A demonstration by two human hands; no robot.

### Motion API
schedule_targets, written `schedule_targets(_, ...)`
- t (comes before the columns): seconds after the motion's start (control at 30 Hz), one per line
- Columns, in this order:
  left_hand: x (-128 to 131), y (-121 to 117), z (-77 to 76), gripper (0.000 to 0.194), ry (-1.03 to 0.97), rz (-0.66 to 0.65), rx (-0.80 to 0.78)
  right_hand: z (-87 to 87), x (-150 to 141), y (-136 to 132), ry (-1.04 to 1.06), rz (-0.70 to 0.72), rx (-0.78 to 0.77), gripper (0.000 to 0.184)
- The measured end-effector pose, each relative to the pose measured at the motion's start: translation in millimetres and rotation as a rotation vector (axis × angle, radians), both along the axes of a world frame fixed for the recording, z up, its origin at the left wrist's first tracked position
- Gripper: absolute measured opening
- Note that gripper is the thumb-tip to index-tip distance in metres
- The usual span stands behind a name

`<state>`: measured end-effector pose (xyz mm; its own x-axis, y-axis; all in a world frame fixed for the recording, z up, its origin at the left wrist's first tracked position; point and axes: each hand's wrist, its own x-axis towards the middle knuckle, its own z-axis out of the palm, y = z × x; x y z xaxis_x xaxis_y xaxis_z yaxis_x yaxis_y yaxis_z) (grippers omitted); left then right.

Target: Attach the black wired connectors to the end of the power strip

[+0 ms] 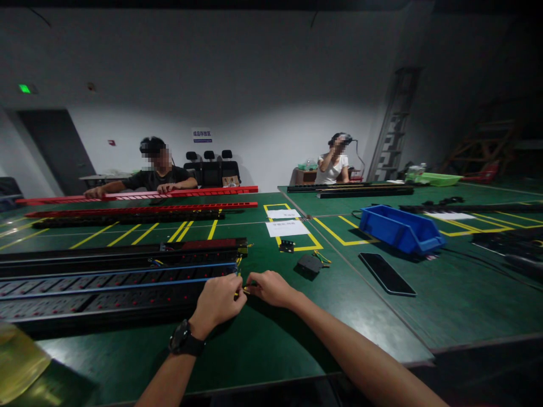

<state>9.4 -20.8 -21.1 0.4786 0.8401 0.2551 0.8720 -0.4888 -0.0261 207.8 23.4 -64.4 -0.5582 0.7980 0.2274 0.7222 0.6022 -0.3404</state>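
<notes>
A long black power strip (106,285) with red switches and blue lines lies across the green table (263,339) in front of me. My left hand (218,302), with a black watch on its wrist, is closed in a pinch at the strip's right end. My right hand (271,287) is also pinched there, fingertips meeting the left hand's over thin yellow wires (242,290) that come out of the strip's end. What exactly each pinch holds is too small to make out beyond the wires.
A small black part (309,264), a black bracket (287,246), white papers (287,228), a phone (387,273) and a blue bin (401,229) lie beyond my hands. Red and black strips (139,210) lie further back. Two other people sit at the far side.
</notes>
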Motion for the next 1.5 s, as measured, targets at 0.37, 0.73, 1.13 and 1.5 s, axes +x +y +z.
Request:
schedule_targets(0.37, -0.5, 0.1, -0.8, 0.014, -0.021, -0.006, -0.009, -0.6, -0.3, -0.1, 0.006, 0.003, 0.002, 0.025)
schedule_targets(0.73, 0.2, -0.4, 0.1, 0.015, 0.0, 0.004, -0.005, 1.8, -0.7, -1.5, 0.003, -0.003, -0.015, 0.025)
schedule_targets(1.13, 0.5, -0.7, 0.9, 0.014, 0.0, 0.002, 0.002, 2.5, -0.1, -2.1, -0.008, -0.005, 0.014, 0.025)
schedule_targets(1.5, -0.9, 1.7, -3.8, 0.014, -0.004, 0.001, 0.008, 5.7, -1.0, -3.1, -0.013, -0.023, -0.039, 0.025)
